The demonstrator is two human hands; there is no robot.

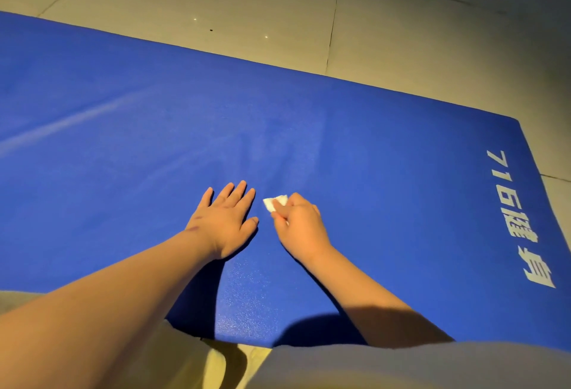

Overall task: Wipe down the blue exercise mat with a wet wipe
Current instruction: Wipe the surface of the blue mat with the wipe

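The blue exercise mat (370, 172) is laid flat on the tiled floor (278, 2), its long axis running from the left of the view to the right, where white printed lettering (519, 218) is seen near the short end. The wet wipe (274, 202) is pinched in the curled fingers (279, 218) of the right hand (301, 224) and is held down at, or just above, the mat surface; contact cannot be confirmed from this angle. Only a small folded corner of the wipe is shown, the remainder being hidden inside the grip.

The left hand (228, 218) is pressed flat on the mat just beside the wipe, its fingers straight and slightly spread, nothing being held.

Unwiped mat is judged to lie away from the wipe in every direction, with the far long edge ahead and the lettered end well to the right. The right hand is nearer that end. A faint pale streak (77, 122) is seen at left; whether it is moisture or a crease cannot be told. The near edge is partly cut off by the person's clothing (401, 367).
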